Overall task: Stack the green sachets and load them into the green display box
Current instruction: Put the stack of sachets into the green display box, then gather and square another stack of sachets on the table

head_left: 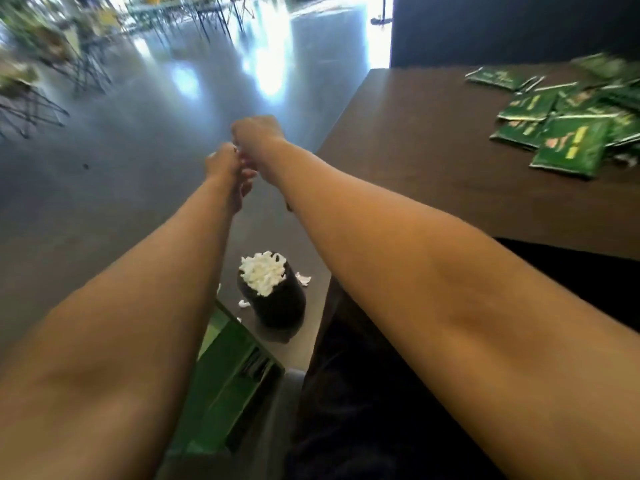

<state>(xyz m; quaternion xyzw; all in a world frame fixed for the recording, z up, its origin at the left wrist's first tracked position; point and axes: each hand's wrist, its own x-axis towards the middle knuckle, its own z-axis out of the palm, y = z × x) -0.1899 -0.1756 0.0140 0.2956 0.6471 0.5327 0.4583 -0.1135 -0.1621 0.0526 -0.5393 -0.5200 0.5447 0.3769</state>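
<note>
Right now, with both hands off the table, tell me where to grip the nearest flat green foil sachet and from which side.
Take the nearest flat green foil sachet by its near short edge, coming from the front of the dark brown wooden table. That edge lies clear of the pile; its far end is overlapped by other sachets. It lies flat, so a thumb-over, fingers-under pinch probably suits.

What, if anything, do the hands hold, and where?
Cannot be told: the left hand and right hand meet with curled fingers, away from the green sachets; any grip is hidden.
</note>
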